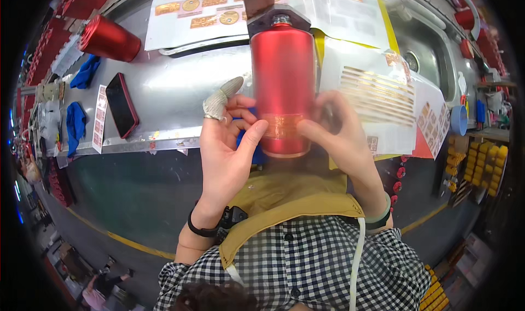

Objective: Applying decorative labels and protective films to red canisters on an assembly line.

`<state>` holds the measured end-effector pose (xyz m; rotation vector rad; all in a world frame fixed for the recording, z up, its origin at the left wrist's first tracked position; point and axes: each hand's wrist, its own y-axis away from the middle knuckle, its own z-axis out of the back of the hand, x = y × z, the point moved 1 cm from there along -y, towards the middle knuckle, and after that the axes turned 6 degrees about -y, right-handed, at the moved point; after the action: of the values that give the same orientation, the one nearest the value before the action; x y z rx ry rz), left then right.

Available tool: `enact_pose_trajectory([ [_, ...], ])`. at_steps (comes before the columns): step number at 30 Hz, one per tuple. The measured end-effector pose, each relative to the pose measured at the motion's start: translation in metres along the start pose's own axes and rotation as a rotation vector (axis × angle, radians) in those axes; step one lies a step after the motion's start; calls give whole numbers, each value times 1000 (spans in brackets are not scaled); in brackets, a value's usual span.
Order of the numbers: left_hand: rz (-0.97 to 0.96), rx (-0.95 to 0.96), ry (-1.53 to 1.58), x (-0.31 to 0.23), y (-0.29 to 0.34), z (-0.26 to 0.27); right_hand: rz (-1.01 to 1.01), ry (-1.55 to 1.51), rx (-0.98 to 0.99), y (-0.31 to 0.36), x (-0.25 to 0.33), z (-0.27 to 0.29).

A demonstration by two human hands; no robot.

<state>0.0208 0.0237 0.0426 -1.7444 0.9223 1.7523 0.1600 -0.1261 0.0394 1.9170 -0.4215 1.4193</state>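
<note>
A shiny red bottle (283,73) with a bare threaded neck lies in front of me, neck pointing away. Around its lower part runs a thin gold label (281,126). My left hand (228,147) is at the bottle's left side, thumb on the label's left end and fingers curled along the edge. A pale cloth finger cover (220,102) wraps its raised index finger. From the right, my right hand (344,130) grips the bottle, its thumb pressing the label's right end. Its other fingers are blurred and partly hidden. Behind the bottle's neck stands a dark angular support (279,15).
Sheets of gold labels (205,6) lie at the back of the metal table (180,87). More gold strips (377,95) are at the right. A phone (122,106), a red cylindrical container (109,39) and blue cloths (75,128) are left. A sink (429,48) is far right.
</note>
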Motion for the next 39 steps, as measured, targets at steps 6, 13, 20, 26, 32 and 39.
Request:
enact_pose_trajectory([
  [6,-146,35,-143,18,-6,1,-3,19,-28,1,5,2],
  [13,-152,105,17,15,-2,-17,-3,89,-64,-1,4,5],
  [20,-150,50,-106,24,-2,-28,-28,-13,-59,1,3,1],
  [26,-141,26,39,23,-6,-29,-57,-11,-60,1,0,4],
  [32,-191,77,-130,26,-6,-23,-60,-64,-48,-1,-1,5],
  [39,-101,180,76,14,-4,-7,-64,-32,-48,-1,1,4],
])
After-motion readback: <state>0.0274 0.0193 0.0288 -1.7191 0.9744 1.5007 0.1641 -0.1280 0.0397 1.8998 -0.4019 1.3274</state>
